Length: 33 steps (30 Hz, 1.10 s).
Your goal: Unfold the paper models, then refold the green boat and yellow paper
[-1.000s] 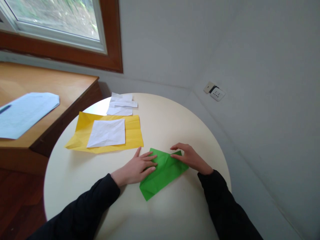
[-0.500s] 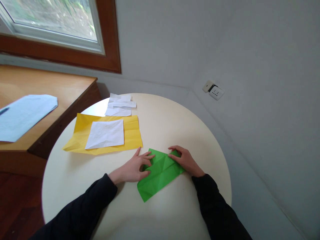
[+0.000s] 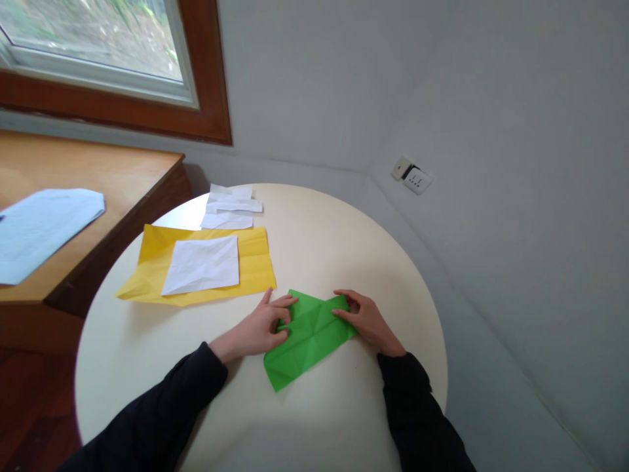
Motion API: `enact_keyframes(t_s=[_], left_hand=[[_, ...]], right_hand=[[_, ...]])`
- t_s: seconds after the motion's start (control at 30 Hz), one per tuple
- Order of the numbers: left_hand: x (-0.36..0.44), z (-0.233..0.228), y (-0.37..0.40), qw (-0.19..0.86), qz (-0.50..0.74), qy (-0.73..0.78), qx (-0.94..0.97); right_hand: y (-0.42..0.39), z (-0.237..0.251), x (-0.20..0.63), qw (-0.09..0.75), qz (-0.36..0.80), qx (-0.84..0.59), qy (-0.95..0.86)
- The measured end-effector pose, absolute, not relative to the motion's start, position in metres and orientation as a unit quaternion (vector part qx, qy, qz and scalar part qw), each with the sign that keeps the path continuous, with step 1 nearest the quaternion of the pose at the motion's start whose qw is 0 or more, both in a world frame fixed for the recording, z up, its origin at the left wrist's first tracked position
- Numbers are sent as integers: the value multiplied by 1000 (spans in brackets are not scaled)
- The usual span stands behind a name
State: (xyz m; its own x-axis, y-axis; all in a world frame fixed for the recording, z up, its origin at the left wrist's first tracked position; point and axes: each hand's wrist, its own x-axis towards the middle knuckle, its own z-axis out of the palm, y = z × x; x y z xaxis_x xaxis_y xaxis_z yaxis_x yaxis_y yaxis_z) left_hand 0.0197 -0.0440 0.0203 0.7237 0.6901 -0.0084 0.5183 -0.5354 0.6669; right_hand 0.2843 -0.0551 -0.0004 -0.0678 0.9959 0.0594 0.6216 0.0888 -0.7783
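- Lying flat on the near part of the round cream worktop (image 3: pixel 344 249), the green paper (image 3: pixel 307 337) is a folded, long strip set on a slant, its near end pointing toward the person and its far end up between the two hands.
- Bright, even green, it shows several crease lines crossing its middle, and its far edge looks uneven where flaps meet.
- Left hand (image 3: pixel 263 324) rests on the worktop at the strip's left side, its fingers bent and pressing on the far left corner of the green paper; the thumb points away toward the yellow sheet.
- Right hand (image 3: pixel 366 318) lies on the far right end of the strip, fingers drawn close together and pressing the corner down; whether a flap is pinched under them cannot be told.
- Both arms wear dark sleeves.
- Yellow sheet (image 3: pixel 253 259) lies well beyond the left hand, creased, with a white square of paper (image 3: pixel 201 264) on top of it.
- More white scraps (image 3: pixel 228 206) lie just past it, near the far rim.
- Pale blue paper (image 3: pixel 44 226) lies on a wooden desk (image 3: pixel 122 174) at the left, under a window.
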Motion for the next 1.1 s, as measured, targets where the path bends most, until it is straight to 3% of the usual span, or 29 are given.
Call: enact_keyframes(t_s=[0.3,0.73,1.1], left_hand=[[17,14,-42,198,139,413,878],[23,16,-53,65,138,466,872],[33,15,-62,87,32,446,890]], right_hand=[[-57,-1,277,323,261,-614,-671],[-56,-13,276,361,103,-580,-723],[-62,-8,269,309,22,-549,-776]])
